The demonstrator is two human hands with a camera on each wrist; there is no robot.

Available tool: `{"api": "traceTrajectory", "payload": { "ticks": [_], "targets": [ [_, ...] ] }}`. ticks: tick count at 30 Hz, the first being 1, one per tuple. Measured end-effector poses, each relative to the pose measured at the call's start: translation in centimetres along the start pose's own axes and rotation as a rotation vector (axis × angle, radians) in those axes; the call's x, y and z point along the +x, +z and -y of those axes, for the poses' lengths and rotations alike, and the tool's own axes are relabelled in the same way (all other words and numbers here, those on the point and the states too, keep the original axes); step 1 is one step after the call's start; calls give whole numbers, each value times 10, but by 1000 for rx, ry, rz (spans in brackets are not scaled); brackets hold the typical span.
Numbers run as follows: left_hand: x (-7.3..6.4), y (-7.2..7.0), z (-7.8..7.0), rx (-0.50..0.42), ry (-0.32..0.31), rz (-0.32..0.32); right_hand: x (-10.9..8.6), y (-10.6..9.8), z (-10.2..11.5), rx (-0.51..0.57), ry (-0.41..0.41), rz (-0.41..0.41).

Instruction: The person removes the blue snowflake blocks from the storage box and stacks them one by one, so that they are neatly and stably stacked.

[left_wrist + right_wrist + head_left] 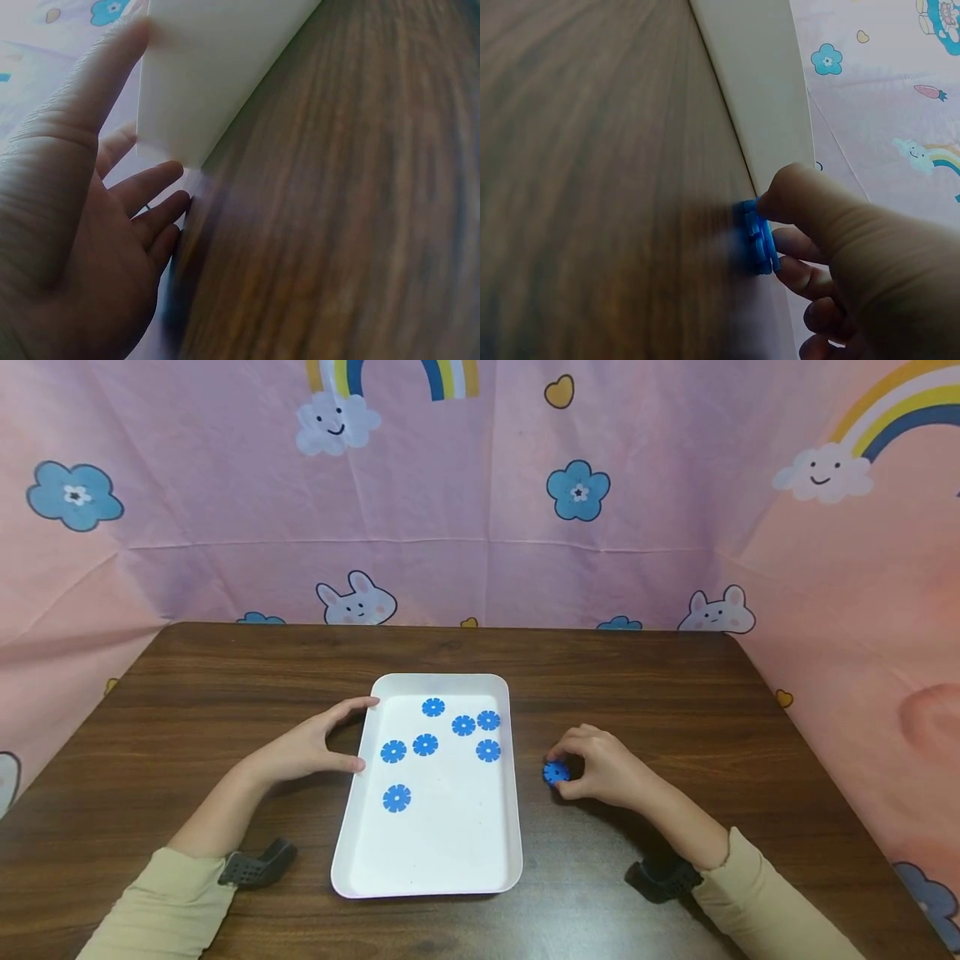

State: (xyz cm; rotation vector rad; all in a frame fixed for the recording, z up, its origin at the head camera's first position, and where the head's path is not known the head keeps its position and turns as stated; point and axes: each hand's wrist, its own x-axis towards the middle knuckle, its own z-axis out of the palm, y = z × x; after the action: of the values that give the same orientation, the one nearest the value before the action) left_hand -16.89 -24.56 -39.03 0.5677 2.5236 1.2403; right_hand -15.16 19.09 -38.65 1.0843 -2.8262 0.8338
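Observation:
A white tray lies on the table, and several blue notched discs are spread flat inside it. My left hand is at the tray's left side, its thumb and index fingertip touching the rim, the fingers fairly straight. In the left wrist view, that thumb is against the tray's outer wall. Right of the tray, my right hand pinches a blue notched disc between thumb and index finger. Edge-on in the right wrist view, the pinched blue piece shows layered, toothed edges.
The brown wooden table extends around the tray on all sides. Behind it and to both sides hangs a pink patterned cloth. A dark wrist strap sits on the left forearm, and another band on the right.

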Motion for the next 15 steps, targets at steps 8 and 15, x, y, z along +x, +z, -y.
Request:
{"api": "traceTrajectory", "payload": {
  "ticks": [8, 15],
  "targets": [
    [1, -1, 2, 4, 18, -1, 0, 1, 0, 6, 5, 1],
    [0, -1, 2, 2, 18, 0, 0, 0, 0, -9, 10, -4]
  ]
}}
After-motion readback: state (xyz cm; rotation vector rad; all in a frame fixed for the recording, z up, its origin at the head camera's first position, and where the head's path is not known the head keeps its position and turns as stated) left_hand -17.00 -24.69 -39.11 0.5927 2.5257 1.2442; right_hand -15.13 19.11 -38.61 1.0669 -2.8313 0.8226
